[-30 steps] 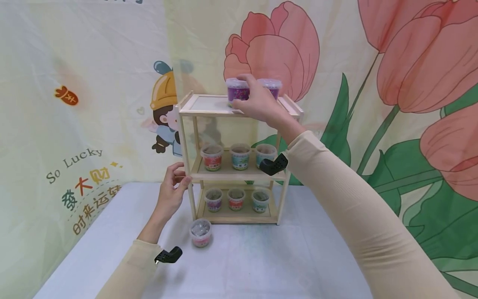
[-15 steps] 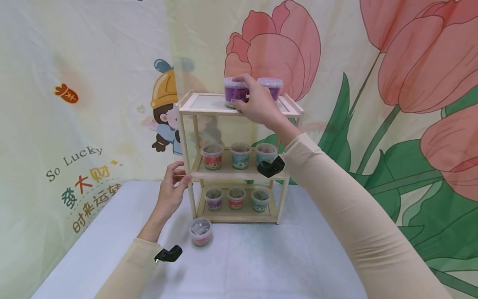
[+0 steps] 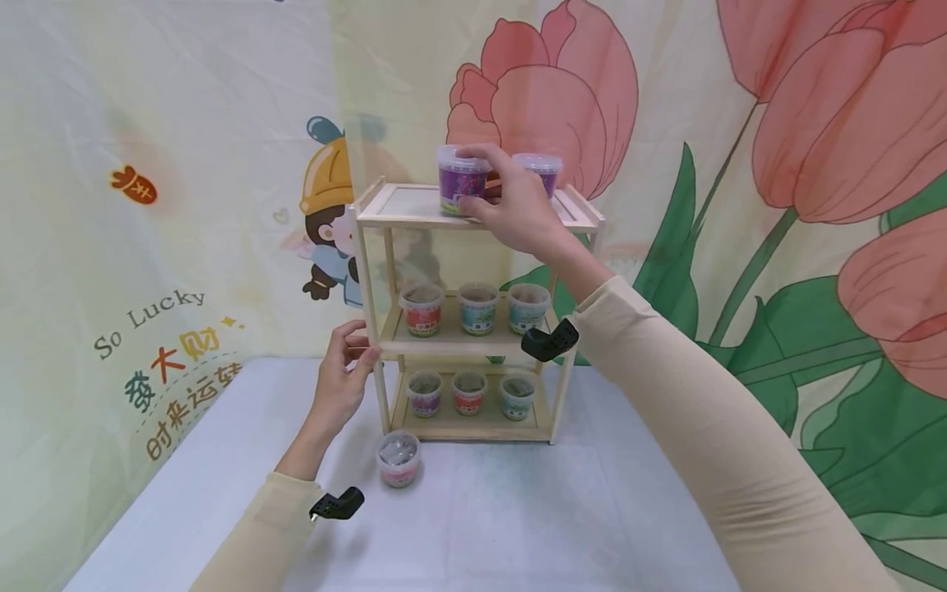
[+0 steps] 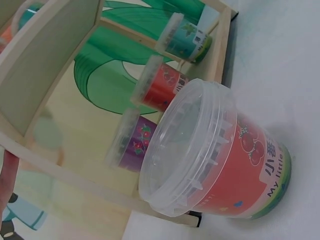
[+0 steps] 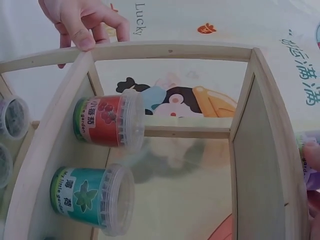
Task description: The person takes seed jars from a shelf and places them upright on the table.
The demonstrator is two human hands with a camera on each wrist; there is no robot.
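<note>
My right hand point(image 3: 484, 185) grips a purple-labelled tub point(image 3: 457, 177) with a clear lid at the front of the top tier of a small wooden three-tier rack point(image 3: 403, 220). Whether the tub rests on the tier is unclear. A second purple tub point(image 3: 543, 168) stands just behind my hand. My left hand point(image 3: 361, 345) holds the rack's front left post at middle-shelf height; its fingers point(image 5: 82, 25) curl over the rail. A red-labelled tub point(image 3: 398, 459) stands on the table in front of the rack, close to my left wrist point(image 4: 220, 165).
The middle shelf carries a red tub point(image 3: 422, 310), a teal tub point(image 3: 478, 308) and a third tub point(image 3: 528, 306). Three more tubs point(image 3: 468, 391) line the bottom shelf. The rack stands on a pale table point(image 3: 518, 526) against a printed tulip backdrop point(image 3: 814, 164).
My right hand has shifted the purple tub slightly left and a little up, away from the second tub. My left hand has stayed on the post.
</note>
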